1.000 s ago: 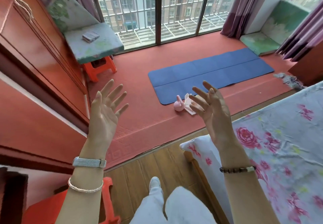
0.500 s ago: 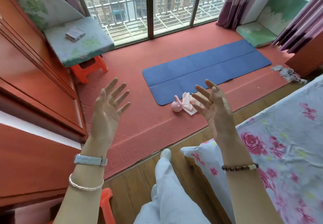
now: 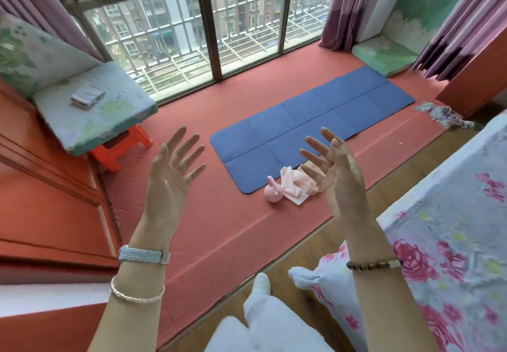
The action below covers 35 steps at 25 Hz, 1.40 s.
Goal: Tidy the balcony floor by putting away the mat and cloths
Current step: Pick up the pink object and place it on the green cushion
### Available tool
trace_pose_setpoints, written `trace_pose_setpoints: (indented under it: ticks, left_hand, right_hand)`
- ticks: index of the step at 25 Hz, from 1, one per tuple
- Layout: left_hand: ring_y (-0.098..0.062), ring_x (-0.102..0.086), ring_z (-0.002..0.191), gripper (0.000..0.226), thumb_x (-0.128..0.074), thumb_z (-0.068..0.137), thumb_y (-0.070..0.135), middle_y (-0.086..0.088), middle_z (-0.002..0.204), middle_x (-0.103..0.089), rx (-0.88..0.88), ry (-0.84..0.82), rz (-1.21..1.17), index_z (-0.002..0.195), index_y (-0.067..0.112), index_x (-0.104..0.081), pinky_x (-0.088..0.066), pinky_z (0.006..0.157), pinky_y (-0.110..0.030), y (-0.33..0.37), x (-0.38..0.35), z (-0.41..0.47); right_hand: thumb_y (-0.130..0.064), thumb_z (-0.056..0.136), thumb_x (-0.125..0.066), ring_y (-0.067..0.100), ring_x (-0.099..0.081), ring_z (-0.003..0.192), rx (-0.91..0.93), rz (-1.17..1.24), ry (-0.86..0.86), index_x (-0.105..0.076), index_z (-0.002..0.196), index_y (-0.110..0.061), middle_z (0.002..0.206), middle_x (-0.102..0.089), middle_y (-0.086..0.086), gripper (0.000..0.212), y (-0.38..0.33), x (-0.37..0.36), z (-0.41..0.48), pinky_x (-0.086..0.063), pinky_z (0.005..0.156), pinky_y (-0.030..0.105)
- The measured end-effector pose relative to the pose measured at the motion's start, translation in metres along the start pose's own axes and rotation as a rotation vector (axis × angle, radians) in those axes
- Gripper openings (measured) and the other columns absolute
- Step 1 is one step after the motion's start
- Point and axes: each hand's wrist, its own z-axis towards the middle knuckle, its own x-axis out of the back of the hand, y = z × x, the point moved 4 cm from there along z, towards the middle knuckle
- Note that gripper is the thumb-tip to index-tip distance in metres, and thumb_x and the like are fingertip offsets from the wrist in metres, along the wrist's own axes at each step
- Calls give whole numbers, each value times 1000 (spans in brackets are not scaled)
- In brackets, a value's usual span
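A blue folding mat (image 3: 310, 129) lies flat on the red balcony floor (image 3: 219, 228) below the window. At its near corner sits a crumpled pale pink cloth (image 3: 295, 187) beside a small pink kettlebell (image 3: 273, 191). A grey fringed cloth (image 3: 441, 114) lies on the floor at the right, past the mat's far end. A small folded cloth (image 3: 87, 96) rests on a cushion at the left. My left hand (image 3: 172, 176) and my right hand (image 3: 334, 170) are raised in the air, fingers spread, holding nothing, well above the floor.
A green-grey cushion (image 3: 93, 115) sits on an orange plastic stool (image 3: 118, 148) at the left, next to a red wooden cabinet (image 3: 49, 187). A floral bed cover (image 3: 452, 242) fills the right. Another green cushion (image 3: 384, 55) lies in the far right corner by purple curtains (image 3: 345, 6).
The view has moved forward toward the balcony and my leg has stepped ahead. Both hands stay raised and spread, holding nothing.
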Motion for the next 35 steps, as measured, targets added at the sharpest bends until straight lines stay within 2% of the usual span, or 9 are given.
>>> trace_pose_setpoints:
  ticks: [3, 7, 9, 14, 16, 18, 25, 30, 35]
  left_hand:
    - [-23, -49, 133, 69, -60, 77, 65, -2, 143, -54, 18, -33, -5, 136, 31, -52, -34, 111, -52, -9, -11, 39]
    - [-23, -49, 133, 79, -63, 72, 69, -3, 143, -53, 59, -59, -11, 139, 28, -49, -35, 110, -50, -22, -21, 85]
    - [-24, -49, 133, 83, -64, 73, 68, -4, 144, -53, 88, -75, -16, 142, 25, -47, -37, 108, -48, -28, -24, 111]
    - [-21, -51, 131, 57, -40, 91, 50, -2, 141, -56, 161, -133, -6, 141, 25, -48, -38, 109, -47, -44, -33, 185]
    - [-19, -52, 130, 59, -46, 86, 55, -1, 140, -57, 198, -175, -1, 138, 27, -51, -38, 109, -47, -50, -37, 219]
    - [-18, -53, 129, 62, -54, 81, 59, 1, 139, -58, 228, -219, 22, 135, 29, -53, -39, 107, -45, -56, -41, 250]
    - [-16, -61, 120, 41, -48, 91, 45, 4, 128, -65, 320, -296, 242, 127, 31, -59, -42, 107, -47, -96, -36, 369]
    - [-12, -62, 117, 37, -51, 92, 44, 6, 126, -66, 313, -417, 425, 125, 32, -61, -46, 101, -40, -139, -31, 419]
    - [-6, -60, 117, 31, -59, 95, 28, 7, 126, -65, 316, -520, 603, 126, 28, -61, -46, 100, -33, -209, -27, 439]
  right_hand:
    - [-53, 92, -55, 21, -63, 119, 4, -5, 10, -53, 133, -27, 132, -64, 3, 49, -2, 3, 34, -51, 91, 36]
    - [-37, 100, -47, 22, -63, 120, -3, 16, 62, -54, 132, -27, 131, -64, 4, 34, -2, 13, 71, -49, 96, 40]
    - [-37, 99, -47, 22, -62, 120, -13, 8, 85, -55, 130, -29, 132, -64, 4, 33, 0, 16, 88, -48, 100, 42]
    - [-48, 97, -51, 23, -62, 121, -39, -20, 179, -54, 133, -28, 131, -64, 3, 40, 7, 17, 136, -46, 105, 46]
    - [-52, 94, -54, 23, -62, 121, -45, -21, 231, -53, 135, -27, 131, -65, 2, 47, 8, 16, 157, -46, 105, 47]
    - [-44, 99, -49, 23, -62, 121, -46, -14, 268, -53, 135, -26, 131, -65, 2, 41, 12, 14, 178, -47, 105, 47]
    - [-38, 104, -43, 18, -65, 116, -100, -111, 366, -55, 130, -32, 130, -64, 0, 29, 32, 3, 257, -49, 102, 44]
    - [-36, 103, -46, 19, -65, 114, -167, -136, 426, -55, 131, -27, 129, -64, 2, 32, 75, 12, 297, -50, 102, 43]
    - [-34, 101, -51, 15, -64, 115, -246, -239, 457, -56, 128, -29, 127, -64, 2, 28, 136, 39, 325, -49, 103, 46]
